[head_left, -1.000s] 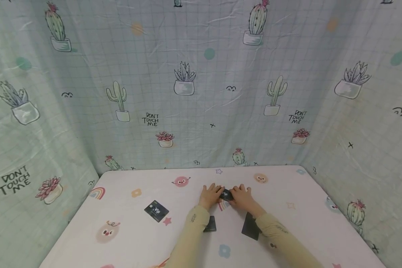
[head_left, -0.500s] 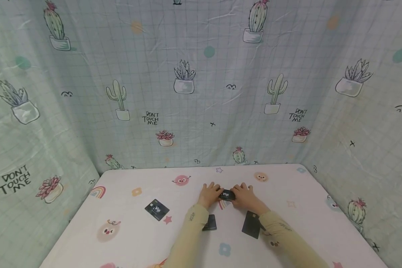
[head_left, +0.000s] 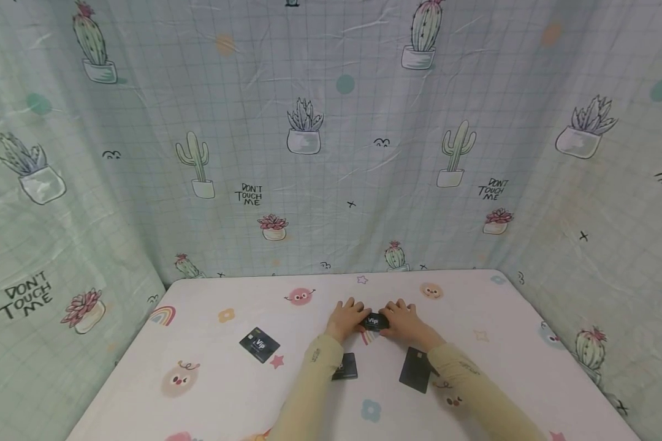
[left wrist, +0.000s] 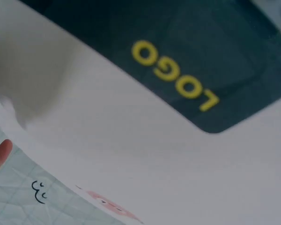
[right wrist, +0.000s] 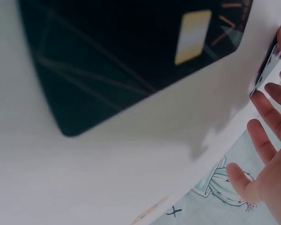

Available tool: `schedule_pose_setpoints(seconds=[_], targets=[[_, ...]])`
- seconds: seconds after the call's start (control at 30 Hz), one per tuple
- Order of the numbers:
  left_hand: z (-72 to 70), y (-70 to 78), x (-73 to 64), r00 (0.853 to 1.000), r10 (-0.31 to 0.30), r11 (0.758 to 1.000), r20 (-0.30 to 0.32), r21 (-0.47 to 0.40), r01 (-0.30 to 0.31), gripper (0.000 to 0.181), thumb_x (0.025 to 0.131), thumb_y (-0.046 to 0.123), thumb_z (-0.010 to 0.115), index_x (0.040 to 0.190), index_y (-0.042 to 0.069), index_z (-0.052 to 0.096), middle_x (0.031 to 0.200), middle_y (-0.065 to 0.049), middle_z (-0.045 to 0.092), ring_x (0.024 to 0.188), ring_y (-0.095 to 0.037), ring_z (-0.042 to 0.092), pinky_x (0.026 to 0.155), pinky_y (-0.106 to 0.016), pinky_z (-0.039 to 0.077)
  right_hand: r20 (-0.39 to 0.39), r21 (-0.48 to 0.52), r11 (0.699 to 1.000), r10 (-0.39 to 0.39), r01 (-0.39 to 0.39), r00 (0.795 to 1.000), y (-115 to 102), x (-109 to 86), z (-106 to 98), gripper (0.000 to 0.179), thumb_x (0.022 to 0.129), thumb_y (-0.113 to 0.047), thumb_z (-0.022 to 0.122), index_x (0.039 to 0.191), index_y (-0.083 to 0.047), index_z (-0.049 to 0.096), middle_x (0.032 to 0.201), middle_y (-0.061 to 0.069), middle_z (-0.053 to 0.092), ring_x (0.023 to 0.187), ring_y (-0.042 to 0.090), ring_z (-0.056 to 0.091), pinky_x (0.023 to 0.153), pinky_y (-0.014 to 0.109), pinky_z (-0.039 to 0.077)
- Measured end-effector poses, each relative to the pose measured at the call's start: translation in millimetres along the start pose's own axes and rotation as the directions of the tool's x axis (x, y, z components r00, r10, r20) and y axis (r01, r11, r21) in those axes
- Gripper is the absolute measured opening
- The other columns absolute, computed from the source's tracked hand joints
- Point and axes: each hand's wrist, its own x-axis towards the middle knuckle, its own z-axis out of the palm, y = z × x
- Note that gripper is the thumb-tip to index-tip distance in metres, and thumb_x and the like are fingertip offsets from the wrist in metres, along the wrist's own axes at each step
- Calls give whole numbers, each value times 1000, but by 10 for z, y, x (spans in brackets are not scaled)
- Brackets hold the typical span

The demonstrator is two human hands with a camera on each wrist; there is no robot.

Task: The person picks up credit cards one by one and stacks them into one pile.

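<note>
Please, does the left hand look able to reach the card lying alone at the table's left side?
Probably yes: only table shows between the left hand and the lone card. But it holds one end of the farthest card, so it may first need to let go.

The person's left arm (head_left: 309, 383) and right arm (head_left: 477, 392) both reach forward, away from the body, and lean in toward each other like the sides of a tent. Pale yellow sleeves (head_left: 455, 367) cover most of both. At the far ends, the left grip (head_left: 346, 320) and the right grip (head_left: 405, 321) are near each other, with a gap between. Both have bent fingers, set in a pinch. In the right wrist view, three right fingers (right wrist: 269, 112) stand apart like a fan. In the left wrist view, one fingertip (left wrist: 1, 153) pokes in at the left edge.
</note>
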Motion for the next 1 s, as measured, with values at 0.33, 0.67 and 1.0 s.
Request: schedule_pose_setpoints(seconds=[0.33,0.67,1.0], targets=[[-38,-6,-30,1000,5,1000,0,-4,-5,52,78,47,52,126,29,46,118,7,52,107,-14,46,91,-37,42,-9,39,998,-50,51,999,17,23,-35,50,73,-36,70,109,-5,57,97,5,49,87,20,35,72,42,30],[-43,-13,-28,1000,16,1000,27,-2,-16,51,81,46,50,129,28,44,120,7,51,110,-15,45,94,-37,40,-34,22,998,-66,66,997,-1,8,-39,47,72,-35,71,104,-3,58,95,6,48,85,21,35,72,43,29],[-67,-56,-47,998,65,998,-13,1,-65,53,81,48,51,128,24,45,117,5,53,108,-16,45,92,-38,41,-48,26,999,-39,40,998,-12,10,-47,47,70,-36,72,102,-4,59,93,7,49,85,22,35,72,42,30]])
